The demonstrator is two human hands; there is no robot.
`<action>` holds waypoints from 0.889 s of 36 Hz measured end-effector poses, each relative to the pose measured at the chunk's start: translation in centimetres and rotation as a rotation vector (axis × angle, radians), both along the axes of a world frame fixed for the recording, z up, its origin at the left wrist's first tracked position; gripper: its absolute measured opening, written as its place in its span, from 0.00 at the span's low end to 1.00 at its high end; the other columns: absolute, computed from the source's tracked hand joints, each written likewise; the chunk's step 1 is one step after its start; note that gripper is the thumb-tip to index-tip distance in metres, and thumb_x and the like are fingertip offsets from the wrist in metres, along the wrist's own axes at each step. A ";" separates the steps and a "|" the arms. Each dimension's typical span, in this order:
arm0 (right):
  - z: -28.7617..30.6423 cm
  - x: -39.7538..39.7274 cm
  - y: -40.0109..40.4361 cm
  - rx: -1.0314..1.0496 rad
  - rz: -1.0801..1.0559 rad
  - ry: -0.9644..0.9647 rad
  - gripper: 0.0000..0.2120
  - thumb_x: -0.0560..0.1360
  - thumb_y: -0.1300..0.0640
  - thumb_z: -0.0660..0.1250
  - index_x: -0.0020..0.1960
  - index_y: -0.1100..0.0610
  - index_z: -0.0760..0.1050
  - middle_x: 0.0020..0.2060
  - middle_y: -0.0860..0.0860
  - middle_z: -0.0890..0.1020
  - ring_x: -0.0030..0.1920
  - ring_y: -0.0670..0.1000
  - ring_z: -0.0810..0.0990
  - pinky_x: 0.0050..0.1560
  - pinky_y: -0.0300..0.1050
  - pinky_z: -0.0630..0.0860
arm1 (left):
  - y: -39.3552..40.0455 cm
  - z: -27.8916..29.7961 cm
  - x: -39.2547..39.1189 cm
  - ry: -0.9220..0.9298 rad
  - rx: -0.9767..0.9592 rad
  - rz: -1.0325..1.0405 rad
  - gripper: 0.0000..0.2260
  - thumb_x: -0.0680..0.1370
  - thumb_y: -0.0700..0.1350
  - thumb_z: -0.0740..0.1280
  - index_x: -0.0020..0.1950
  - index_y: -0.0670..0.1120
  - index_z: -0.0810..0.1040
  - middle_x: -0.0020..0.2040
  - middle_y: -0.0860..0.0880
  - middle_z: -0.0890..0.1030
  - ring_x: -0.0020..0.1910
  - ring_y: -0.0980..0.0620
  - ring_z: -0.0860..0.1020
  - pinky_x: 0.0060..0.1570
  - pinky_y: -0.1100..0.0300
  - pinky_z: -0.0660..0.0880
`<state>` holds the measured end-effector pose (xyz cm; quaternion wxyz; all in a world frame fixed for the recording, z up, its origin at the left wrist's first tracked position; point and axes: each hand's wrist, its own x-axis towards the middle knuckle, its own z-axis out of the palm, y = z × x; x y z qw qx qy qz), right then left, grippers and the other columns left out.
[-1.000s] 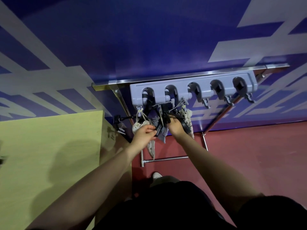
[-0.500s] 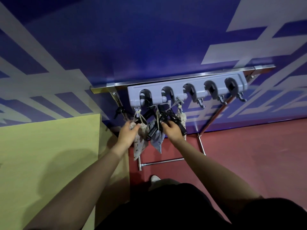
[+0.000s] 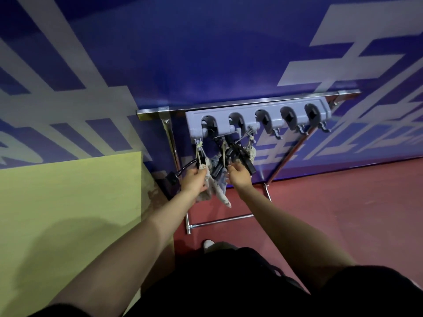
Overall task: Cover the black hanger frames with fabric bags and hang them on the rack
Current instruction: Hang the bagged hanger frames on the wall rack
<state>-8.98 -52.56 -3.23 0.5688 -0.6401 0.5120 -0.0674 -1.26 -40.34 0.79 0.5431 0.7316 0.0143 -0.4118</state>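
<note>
Gripping a fabric bag (image 3: 207, 179) in our left hand (image 3: 193, 183); right hand (image 3: 239, 177) is loosening, now lower beneath the black hanger frames (image 3: 238, 152).

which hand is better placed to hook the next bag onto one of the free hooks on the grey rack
Right, probably. The right hand is by the black hanger frames and nearer the free hooks on the grey rack. The left hand grips a fabric bag at the rack's far left.
</note>
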 end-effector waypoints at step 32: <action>7.3 17.7 35.5 0.042 0.541 -0.281 0.12 0.79 0.62 0.56 0.41 0.56 0.76 0.32 0.50 0.76 0.31 0.47 0.72 0.30 0.36 0.67 | 36.8 6.3 13.8 -0.434 -0.057 0.551 0.10 0.81 0.39 0.56 0.54 0.45 0.77 0.46 0.49 0.78 0.39 0.52 0.77 0.40 0.62 0.74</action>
